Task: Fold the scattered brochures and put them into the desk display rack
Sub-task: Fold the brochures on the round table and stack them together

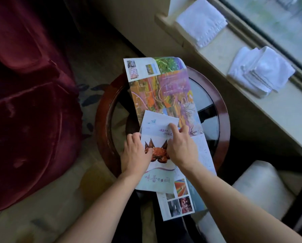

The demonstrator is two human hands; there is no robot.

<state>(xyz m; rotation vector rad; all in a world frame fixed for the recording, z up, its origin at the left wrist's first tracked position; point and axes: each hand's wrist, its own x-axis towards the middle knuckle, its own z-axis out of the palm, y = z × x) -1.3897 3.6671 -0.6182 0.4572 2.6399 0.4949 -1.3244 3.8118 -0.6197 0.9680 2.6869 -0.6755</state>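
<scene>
On the round bench (102,109) below me lay a long map brochure (164,92), unfolded, running from the far rim to past the near edge. Over its near half sat a smaller crab brochure (157,135), white with a red crab printed at its middle. I saw both hands pressed flat on that crab brochure, apart from each other and gripping nothing. My left hand (135,153) covered its left edge, fingers bent toward the crab. My right hand (181,148) lay on the right side, forefinger stretched out onto the upper panel. A red armchair (29,120) stood to the left. White folded towels (259,76) sat on the windowsill (234,102) to the right.
</scene>
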